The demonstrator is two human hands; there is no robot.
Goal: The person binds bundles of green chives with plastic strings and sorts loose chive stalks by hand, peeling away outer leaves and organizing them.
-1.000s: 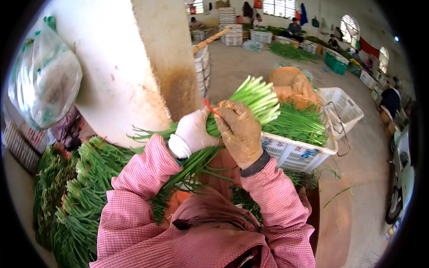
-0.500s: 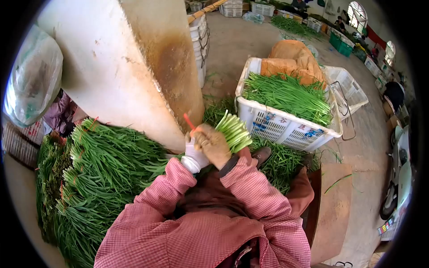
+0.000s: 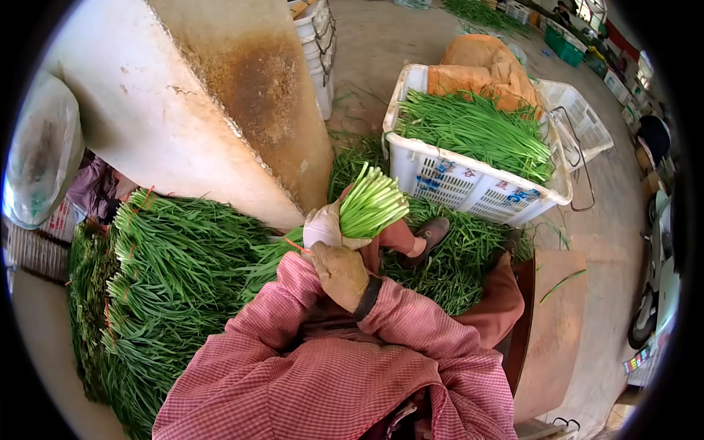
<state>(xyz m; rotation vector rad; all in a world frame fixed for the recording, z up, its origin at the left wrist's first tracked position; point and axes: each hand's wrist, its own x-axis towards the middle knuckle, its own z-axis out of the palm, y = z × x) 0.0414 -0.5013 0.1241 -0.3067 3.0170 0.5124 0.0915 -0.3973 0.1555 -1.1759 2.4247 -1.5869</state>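
My left hand (image 3: 323, 226), in a whitish glove, is wrapped round a bunch of green chives (image 3: 372, 204) in front of my lap. The bunch's pale cut ends point up and to the right, and its leaves run back to the lower left. Just below, my right hand (image 3: 339, 274) in a tan glove is closed on a thin red tie (image 3: 296, 246), whose end sticks out at the left. How far the tie goes round the bunch is hidden by the hands.
Tied chive bunches (image 3: 183, 257) are piled at my left beside a pillar (image 3: 242, 95). A white crate (image 3: 469, 183) ahead right holds loose chives (image 3: 477, 136) and an orange-brown sack (image 3: 488, 70). Loose leaves (image 3: 455, 271) lie round my feet; a brown board (image 3: 554, 330) stands right.
My right hand has come down from the bunch toward my left cuff, with the red tie now lower. My left hand shows more fully around the bunch. The view has shifted slightly downward.
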